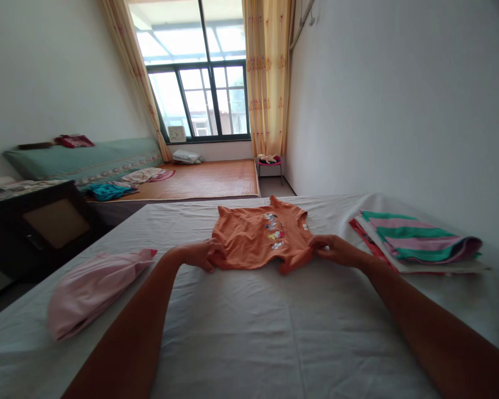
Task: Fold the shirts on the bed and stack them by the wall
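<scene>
A small orange T-shirt [255, 235] with a cartoon print lies flat on the white bed sheet [241, 327] in front of me. My left hand [200, 255] pinches its near left corner. My right hand [332, 247] pinches its near right corner. Both arms reach forward across the sheet.
A pink garment [89, 288] lies crumpled on the sheet to the left. A folded stack of green-and-pink striped cloth [419, 241] sits at the right by the wall. Beyond the bed are a dark cabinet [37, 227], a second bed with clothes [120, 185], a stool [270, 163] and a window.
</scene>
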